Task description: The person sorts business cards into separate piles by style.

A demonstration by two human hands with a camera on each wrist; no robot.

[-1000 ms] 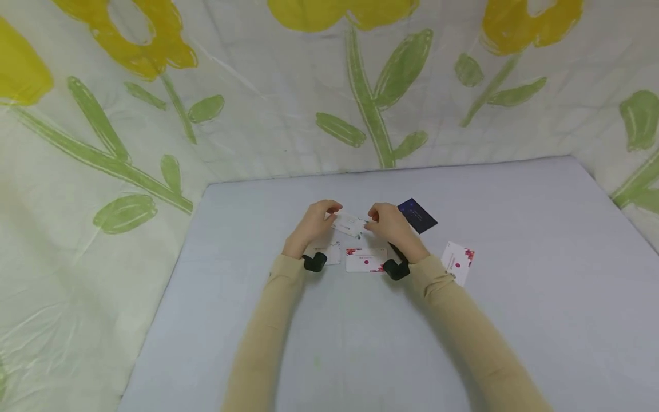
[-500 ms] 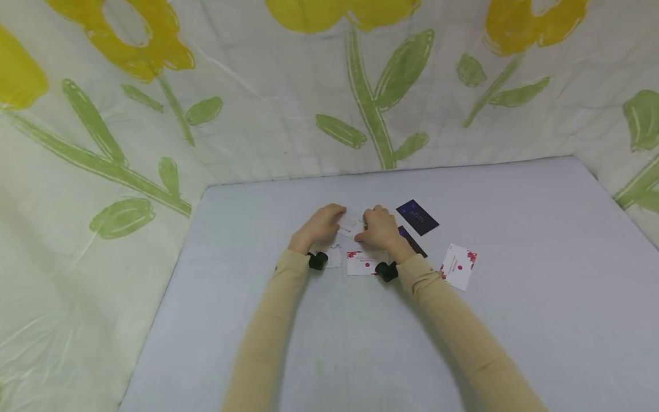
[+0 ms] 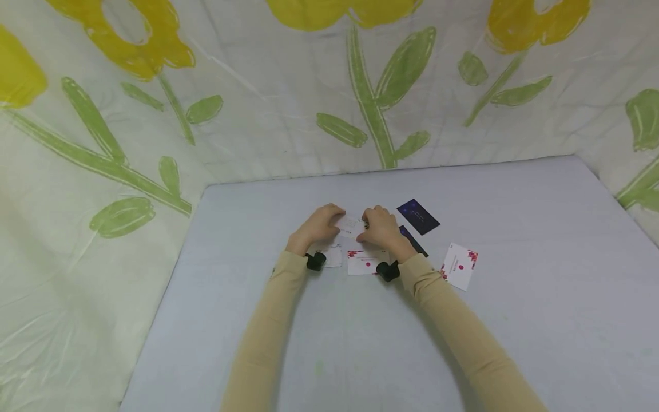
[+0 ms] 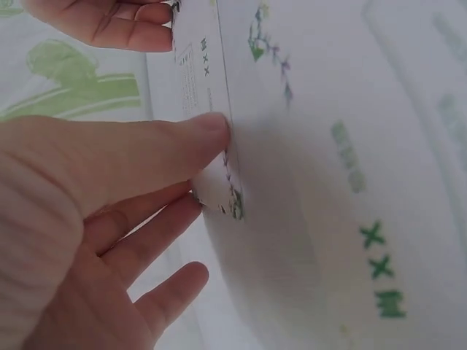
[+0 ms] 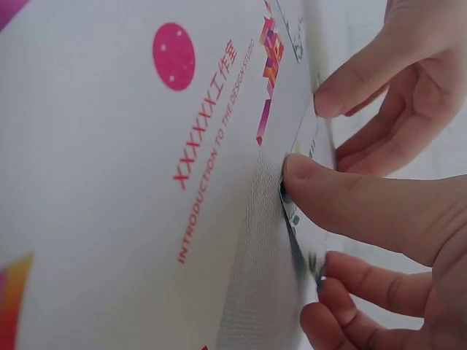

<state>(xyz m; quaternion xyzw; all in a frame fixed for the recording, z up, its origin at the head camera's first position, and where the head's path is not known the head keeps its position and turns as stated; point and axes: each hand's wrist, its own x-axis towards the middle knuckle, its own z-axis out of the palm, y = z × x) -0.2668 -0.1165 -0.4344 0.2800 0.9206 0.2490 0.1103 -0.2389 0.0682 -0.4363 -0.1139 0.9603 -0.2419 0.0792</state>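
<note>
A white business card (image 3: 350, 226) with a green plant print is held between both hands. My left hand (image 3: 317, 225) pinches its left end, the thumb (image 4: 208, 135) on the near edge and fingertips along the far side. At the other end, my right hand (image 3: 381, 230) grips the card by a corner, thumb (image 5: 303, 169) in front and fingers curled behind. Just below lie two flat cards: a white one with green lettering (image 4: 383, 266), partly under the left wrist, and a white one with red flowers and a red dot (image 3: 362, 262), close to the right wrist.
Two dark blue cards lie to the right of my right hand, the upper one (image 3: 418, 216) in full view and the lower one (image 3: 413, 241) partly covered by the wrist. Another red-flowered white card (image 3: 459, 266) lies farther right. A flower-patterned curtain (image 3: 288, 114) hangs behind the table (image 3: 329, 355).
My right hand has moved left and taken a fuller grip on the card's right end, uncovering more of the dark cards. The card, slanted a second ago, now lies straighter between my hands.
</note>
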